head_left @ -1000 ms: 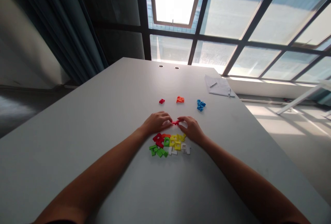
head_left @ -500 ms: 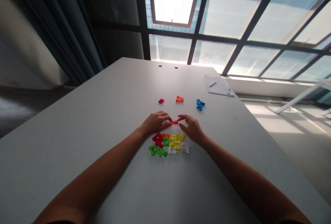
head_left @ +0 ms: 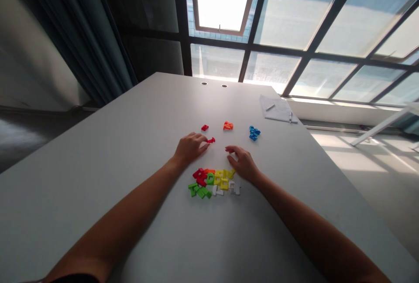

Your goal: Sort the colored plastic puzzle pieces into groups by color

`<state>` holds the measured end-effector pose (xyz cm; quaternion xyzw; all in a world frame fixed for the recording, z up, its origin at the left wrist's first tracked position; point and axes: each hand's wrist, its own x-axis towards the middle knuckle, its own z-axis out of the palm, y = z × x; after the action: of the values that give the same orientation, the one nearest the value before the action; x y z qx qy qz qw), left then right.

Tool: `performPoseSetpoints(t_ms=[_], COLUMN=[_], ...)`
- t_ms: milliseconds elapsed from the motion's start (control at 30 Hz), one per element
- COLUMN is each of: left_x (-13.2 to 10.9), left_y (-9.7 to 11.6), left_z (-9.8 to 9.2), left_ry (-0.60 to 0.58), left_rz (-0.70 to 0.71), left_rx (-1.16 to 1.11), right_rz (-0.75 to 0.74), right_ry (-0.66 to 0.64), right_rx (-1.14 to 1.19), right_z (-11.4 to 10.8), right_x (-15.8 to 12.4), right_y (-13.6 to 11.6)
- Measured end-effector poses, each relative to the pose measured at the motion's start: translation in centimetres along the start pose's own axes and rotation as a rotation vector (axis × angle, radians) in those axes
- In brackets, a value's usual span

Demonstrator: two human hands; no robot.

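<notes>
Between its thumb and fingers my left hand [head_left: 190, 148] pinches a small red plastic piece [head_left: 211, 140], just short of another red piece [head_left: 204, 127] lying on the table. My right hand [head_left: 241, 161] hovers or rests to the right with fingers curved and apart, nothing between them. Below both hands lies a mixed pile: red pieces [head_left: 200, 177], yellow pieces [head_left: 224, 179], green pieces [head_left: 200, 190], white pieces [head_left: 234, 187] and a bit of orange. Farther back sit a cluster of orange pieces [head_left: 228, 125] and a cluster of blue pieces [head_left: 254, 133].
The white table [head_left: 157, 113] extends toward tall windows. Papers [head_left: 278, 109] with pens lie near its right far edge. Two round holes [head_left: 224, 86] are set in the far end. A dark curtain [head_left: 75, 34] hangs at left.
My left hand has moved away and to the left with the red piece, toward the other red piece. My right hand has let go of it and stays nearly in place.
</notes>
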<state>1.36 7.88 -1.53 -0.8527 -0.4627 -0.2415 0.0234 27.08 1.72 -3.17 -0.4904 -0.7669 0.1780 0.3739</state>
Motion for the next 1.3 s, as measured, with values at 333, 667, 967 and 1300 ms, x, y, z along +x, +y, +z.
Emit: performPoseSetpoints(t_ms=[333,667,967,1300], left_x=[0.3,0.4,0.2,0.4], left_y=[-2.4,-2.5,-2.9,-2.4], left_z=[0.2,0.4,1.6,0.8], left_ry=[0.033,-0.039,-0.168,-0.096], left_rz=[-0.211,-0.022,0.011,0.044], left_rx=[0.049,-0.022,-0.014,-0.07], right_rz=[-0.059,-0.098,-0.209,-0.427], right_ry=[-0.024,-0.035,-0.119,-0.47], right_rx=[-0.063,-0.052,-0.001,-0.038], right_z=[0.1,0.0,-0.5,-2.0], right_x=[0.0,0.1,-0.2,-0.6], right_y=[-0.3,-0.4,-1.1,-2.9])
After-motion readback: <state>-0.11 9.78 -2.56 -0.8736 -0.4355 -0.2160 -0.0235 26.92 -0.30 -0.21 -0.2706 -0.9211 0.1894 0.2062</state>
